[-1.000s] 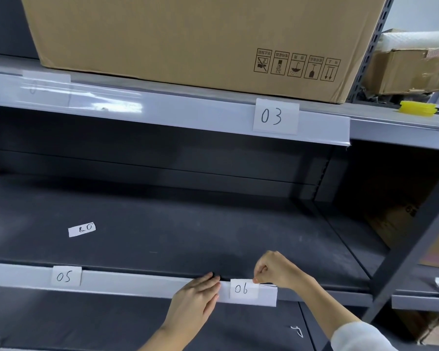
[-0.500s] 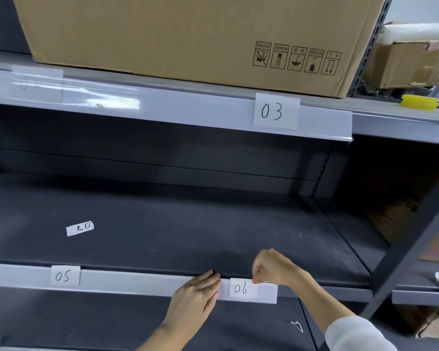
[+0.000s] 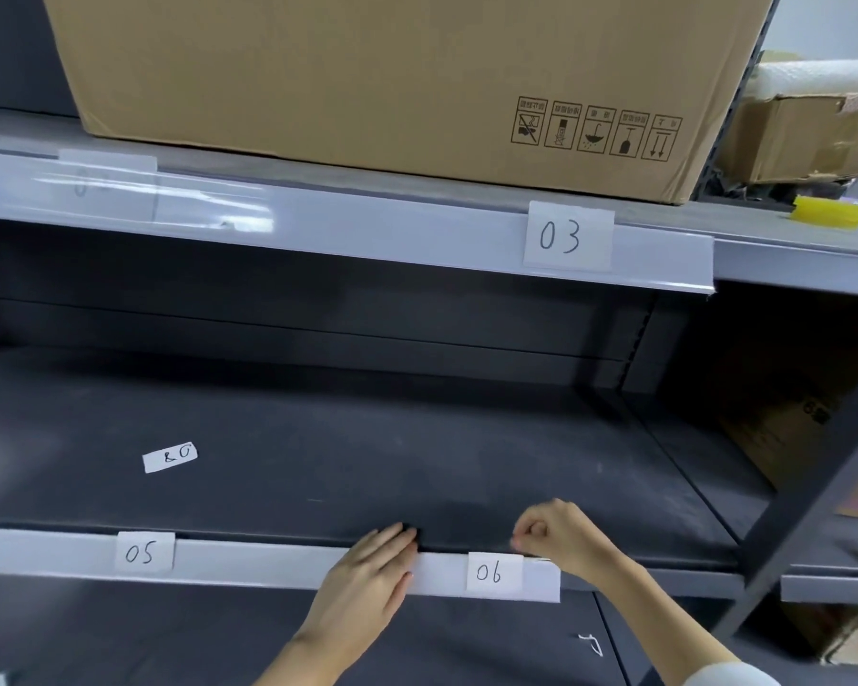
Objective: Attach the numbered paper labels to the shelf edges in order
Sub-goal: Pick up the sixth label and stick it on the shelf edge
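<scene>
The paper label "06" (image 3: 494, 574) sits in the clear strip on the middle shelf edge (image 3: 268, 564). My left hand (image 3: 367, 574) lies flat against the strip just left of it, fingers together and extended. My right hand (image 3: 556, 537) is curled at the label's upper right corner, fingertips pinched at the strip's top. Label "05" (image 3: 143, 553) is fixed further left on the same edge. Label "03" (image 3: 565, 236) is on the upper shelf edge (image 3: 367, 230), with a faint glare-washed label (image 3: 107, 185) at its left. A loose label (image 3: 170, 456) lies upside down on the dark shelf board.
A large cardboard box (image 3: 367, 81) fills the top shelf. A smaller torn box (image 3: 808, 136) and a yellow tape roll (image 3: 828, 212) sit at the right. A dark slanted upright (image 3: 808, 492) crosses the right side, with another carton (image 3: 783, 438) behind it.
Both hands stay at label 06; the right hand has shifted slightly, its fingers curling tighter at the strip's top. The view has moved a little.
</scene>
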The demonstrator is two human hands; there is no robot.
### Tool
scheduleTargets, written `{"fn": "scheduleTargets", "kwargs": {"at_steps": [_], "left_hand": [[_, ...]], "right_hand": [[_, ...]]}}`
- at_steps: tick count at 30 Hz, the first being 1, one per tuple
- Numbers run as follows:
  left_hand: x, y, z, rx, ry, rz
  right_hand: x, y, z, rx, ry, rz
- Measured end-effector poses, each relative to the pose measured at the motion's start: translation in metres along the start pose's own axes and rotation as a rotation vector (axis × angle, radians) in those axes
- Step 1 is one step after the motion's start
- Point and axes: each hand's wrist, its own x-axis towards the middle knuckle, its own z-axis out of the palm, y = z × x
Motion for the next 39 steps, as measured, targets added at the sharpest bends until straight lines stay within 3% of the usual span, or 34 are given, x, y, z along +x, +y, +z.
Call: {"fn": "scheduleTargets", "kwargs": {"at_steps": [6, 9, 13, 24, 30, 39], "left_hand": [[-0.016, -0.019, -0.008, 0.038, 0.083, -0.076], [-0.032, -0.015, -0.022, 0.041, 0.029, -0.119], [-0.061, -0.005, -0.046, 0.086, 0.100, -0.137], [-0.155, 0.038, -0.106, 0.036, 0.073, -0.304], [-0.170, 0.015, -0.130, 0.094, 0.087, -0.292], [-0.210, -0.071, -0.159, 0.169, 0.157, -0.310]], "right_hand": [[-0.017, 0.008, 0.034, -0.023, 0.297, -0.104], [-0.036, 0.001, 0.044, -0.040, 0.254, -0.123], [-0.061, -0.013, 0.056, -0.016, 0.224, -0.238], [-0.135, -0.049, 0.089, 0.084, 0.132, -0.384], [-0.135, -0.085, 0.099, 0.106, 0.123, -0.376], [-0.117, -0.179, 0.138, 0.098, 0.091, -0.397]]}}
